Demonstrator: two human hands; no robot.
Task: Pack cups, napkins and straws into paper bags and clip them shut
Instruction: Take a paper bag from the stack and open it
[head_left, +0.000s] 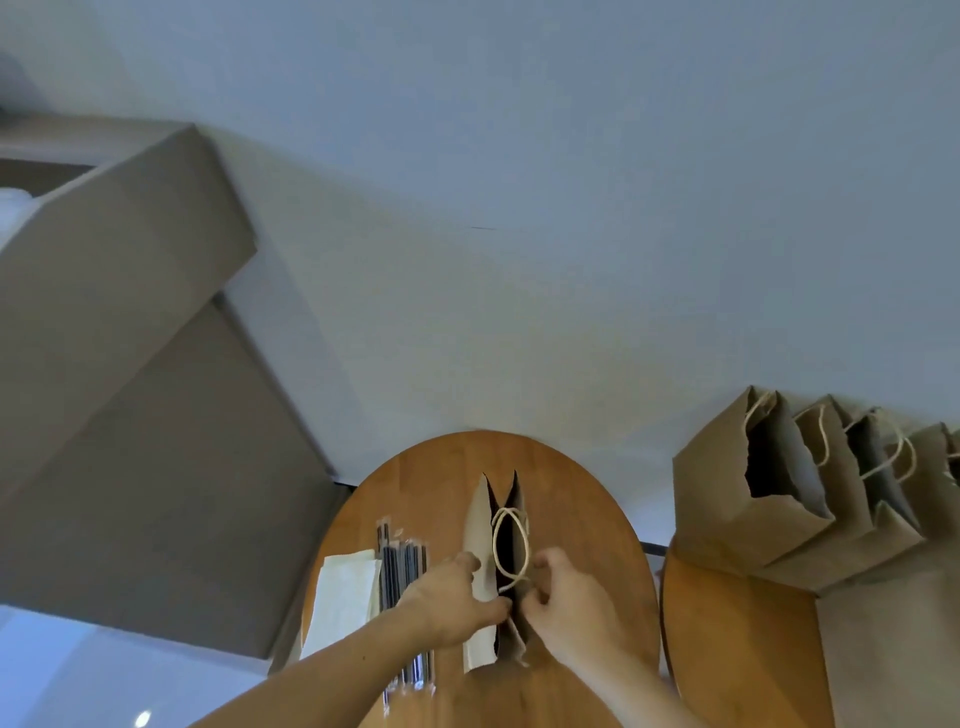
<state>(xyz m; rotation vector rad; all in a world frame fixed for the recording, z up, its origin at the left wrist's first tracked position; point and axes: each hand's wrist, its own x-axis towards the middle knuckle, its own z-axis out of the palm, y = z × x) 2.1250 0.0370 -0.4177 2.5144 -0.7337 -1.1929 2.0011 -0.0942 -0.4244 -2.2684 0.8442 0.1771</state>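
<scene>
A brown paper bag (480, 525) with cream cord handles stands on the round wooden table (582, 499), its mouth narrow and dark. My left hand (451, 603) pinches the near left edge of the mouth. Opposite it, my right hand (569, 605) pinches the right edge, fingers curled beside the handle loop. Left of the bag lie several dark wrapped straws (402, 558) and a stack of white napkins (343, 597). No cups or clips show.
Several open brown paper bags (727, 499) stand in a row on a second wooden table (727, 649) at the right. A grey sofa (130, 364) fills the left side. A pale wall runs behind both tables.
</scene>
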